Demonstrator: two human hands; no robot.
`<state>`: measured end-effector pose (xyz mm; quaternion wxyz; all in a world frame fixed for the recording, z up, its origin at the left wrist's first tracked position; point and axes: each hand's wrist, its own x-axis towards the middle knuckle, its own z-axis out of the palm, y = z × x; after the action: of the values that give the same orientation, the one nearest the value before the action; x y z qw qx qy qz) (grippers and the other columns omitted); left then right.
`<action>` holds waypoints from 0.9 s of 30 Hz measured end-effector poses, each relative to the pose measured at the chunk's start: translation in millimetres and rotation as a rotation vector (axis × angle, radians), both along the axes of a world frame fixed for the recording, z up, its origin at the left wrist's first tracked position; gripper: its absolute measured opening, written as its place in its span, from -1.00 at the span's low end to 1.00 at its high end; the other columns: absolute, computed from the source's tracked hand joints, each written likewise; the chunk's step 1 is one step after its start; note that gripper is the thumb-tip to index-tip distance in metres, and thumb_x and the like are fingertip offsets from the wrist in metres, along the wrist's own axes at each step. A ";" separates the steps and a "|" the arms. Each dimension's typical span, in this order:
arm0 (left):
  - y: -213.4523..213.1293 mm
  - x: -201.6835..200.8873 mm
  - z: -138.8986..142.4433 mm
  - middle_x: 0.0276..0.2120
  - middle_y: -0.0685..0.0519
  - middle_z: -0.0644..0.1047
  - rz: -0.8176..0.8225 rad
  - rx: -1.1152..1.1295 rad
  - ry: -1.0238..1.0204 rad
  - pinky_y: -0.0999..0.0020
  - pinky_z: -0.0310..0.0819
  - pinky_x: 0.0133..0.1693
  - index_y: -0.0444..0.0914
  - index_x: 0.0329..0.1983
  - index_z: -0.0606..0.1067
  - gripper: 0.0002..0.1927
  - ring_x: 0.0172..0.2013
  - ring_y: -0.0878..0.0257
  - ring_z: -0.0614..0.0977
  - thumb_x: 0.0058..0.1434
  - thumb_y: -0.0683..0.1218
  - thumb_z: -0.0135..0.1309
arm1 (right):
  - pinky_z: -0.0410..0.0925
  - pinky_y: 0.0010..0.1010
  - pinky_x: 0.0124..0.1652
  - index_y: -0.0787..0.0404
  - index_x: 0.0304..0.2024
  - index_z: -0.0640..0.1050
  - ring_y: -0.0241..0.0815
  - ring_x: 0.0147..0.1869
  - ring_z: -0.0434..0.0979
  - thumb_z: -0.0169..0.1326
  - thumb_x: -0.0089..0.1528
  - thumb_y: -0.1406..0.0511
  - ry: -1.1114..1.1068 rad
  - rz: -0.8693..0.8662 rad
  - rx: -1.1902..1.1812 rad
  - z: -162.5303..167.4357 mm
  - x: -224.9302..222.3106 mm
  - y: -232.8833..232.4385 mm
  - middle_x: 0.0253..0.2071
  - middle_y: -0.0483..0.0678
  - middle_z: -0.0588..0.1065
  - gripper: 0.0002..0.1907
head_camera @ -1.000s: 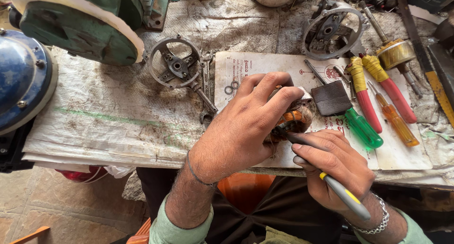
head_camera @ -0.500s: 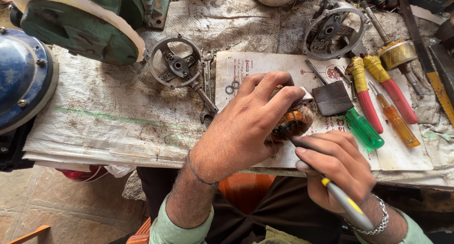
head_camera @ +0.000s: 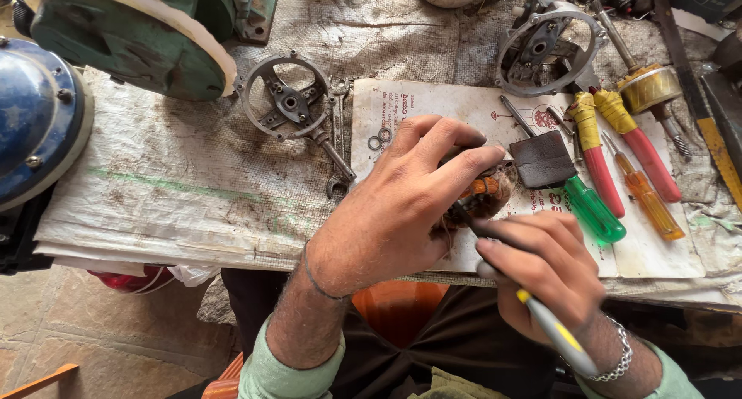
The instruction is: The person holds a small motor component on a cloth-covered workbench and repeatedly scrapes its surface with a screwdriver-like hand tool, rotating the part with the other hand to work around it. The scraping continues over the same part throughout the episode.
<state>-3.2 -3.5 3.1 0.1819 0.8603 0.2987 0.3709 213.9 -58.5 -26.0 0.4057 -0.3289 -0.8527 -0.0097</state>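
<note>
Seen from the head camera, the left hand (head_camera: 402, 206) is clasped over a copper-wound motor part (head_camera: 485, 198) resting on a white printed sheet (head_camera: 433, 105) at the worktop's (head_camera: 170, 190) near edge. The right hand (head_camera: 549, 271) grips a grey-and-yellow-handled tool (head_camera: 553, 329), its tip touching the part, with screwdrivers (head_camera: 610, 167) lying just beyond.

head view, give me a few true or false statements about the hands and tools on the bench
1. The left hand grips a copper-wound motor part. True.
2. The right hand holds a hammer. False: it holds a grey and yellow handled tool, tip at the motor part.
3. A green-handled screwdriver lies on the printed sheet. True.
4. The round metal frame lies right of the sheet. False: it lies left of it.
5. The right wrist wears a metal bracelet. True.
</note>
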 end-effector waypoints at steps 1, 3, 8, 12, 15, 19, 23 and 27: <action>-0.3 -0.7 0.7 0.19 -0.05 0.41 0.000 0.007 -0.003 0.05 0.38 0.31 -0.24 0.29 0.36 -0.14 0.27 -0.11 0.39 -0.21 -0.29 0.29 | 0.40 -0.19 -0.04 0.25 -0.08 0.52 0.06 -0.07 0.63 0.18 0.21 0.47 0.010 0.009 0.002 0.3 -0.2 0.2 -0.07 0.10 0.59 -0.77; -1.0 -1.8 2.2 0.18 -0.05 0.41 0.003 0.018 -0.009 0.05 0.38 0.32 -0.24 0.27 0.37 -0.15 0.27 -0.10 0.40 -0.20 -0.29 0.28 | 0.40 -0.20 -0.04 0.25 -0.07 0.50 0.03 -0.06 0.63 0.18 0.23 0.46 0.029 0.028 0.004 1.5 -0.6 0.5 -0.06 0.10 0.58 -0.77; 0.0 -2.3 4.4 0.20 -0.07 0.40 0.008 0.007 0.010 0.01 0.37 0.29 -0.26 0.25 0.35 -0.15 0.25 -0.14 0.37 -0.24 -0.27 0.28 | 0.40 -0.16 -0.06 0.25 -0.10 0.51 0.07 -0.09 0.64 0.15 0.21 0.48 0.009 0.010 -0.009 3.0 -1.4 0.7 -0.08 0.11 0.59 -0.79; -1.1 3.2 2.1 0.24 -0.07 0.38 0.081 0.020 0.019 0.02 0.38 0.28 -0.23 0.25 0.35 -0.20 0.27 -0.15 0.37 -0.15 -0.31 0.27 | 0.39 -0.18 -0.04 0.26 -0.07 0.50 0.08 -0.07 0.63 0.18 0.24 0.44 -0.010 -0.007 -0.028 1.8 -1.9 1.0 -0.06 0.08 0.59 -0.79; -1.9 5.4 -0.5 0.24 -0.11 0.36 0.087 0.037 0.026 -0.01 0.37 0.27 -0.24 0.25 0.34 -0.18 0.27 -0.18 0.36 -0.17 -0.26 0.31 | 0.39 -0.17 -0.04 0.24 -0.08 0.50 0.07 -0.08 0.62 0.19 0.24 0.42 0.017 -0.029 -0.019 1.0 -2.5 0.7 -0.08 0.08 0.59 -0.79; -2.7 8.3 -3.0 0.25 -0.11 0.34 0.108 0.049 0.025 -0.02 0.37 0.29 -0.22 0.24 0.33 -0.21 0.29 -0.16 0.36 -0.10 -0.23 0.36 | 0.40 -0.19 -0.02 0.24 -0.08 0.50 0.03 -0.07 0.64 0.16 0.26 0.44 0.042 -0.022 -0.037 2.5 -3.6 0.7 -0.08 0.07 0.60 -0.82; -2.9 11.2 -4.4 0.26 -0.11 0.32 0.118 0.059 0.029 -0.03 0.37 0.28 -0.21 0.25 0.33 -0.19 0.29 -0.15 0.35 -0.12 -0.22 0.36 | 0.40 -0.19 -0.05 0.25 -0.14 0.50 0.05 -0.11 0.63 0.13 0.22 0.47 0.071 -0.053 -0.035 4.1 -5.2 0.9 -0.13 0.08 0.60 -0.84; -2.3 12.4 -5.5 0.26 -0.12 0.33 0.130 0.047 0.035 -0.03 0.37 0.26 -0.21 0.26 0.33 -0.18 0.28 -0.16 0.35 -0.14 -0.23 0.35 | 0.40 -0.13 -0.04 0.28 -0.15 0.51 0.11 -0.10 0.63 0.18 0.15 0.49 0.003 -0.066 -0.080 3.3 -5.6 1.4 -0.13 0.11 0.60 -0.78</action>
<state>9.2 -5.8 -2.4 0.1316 0.8495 0.3483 0.3737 208.3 -57.0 -22.7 0.3932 -0.3727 -0.8404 0.0117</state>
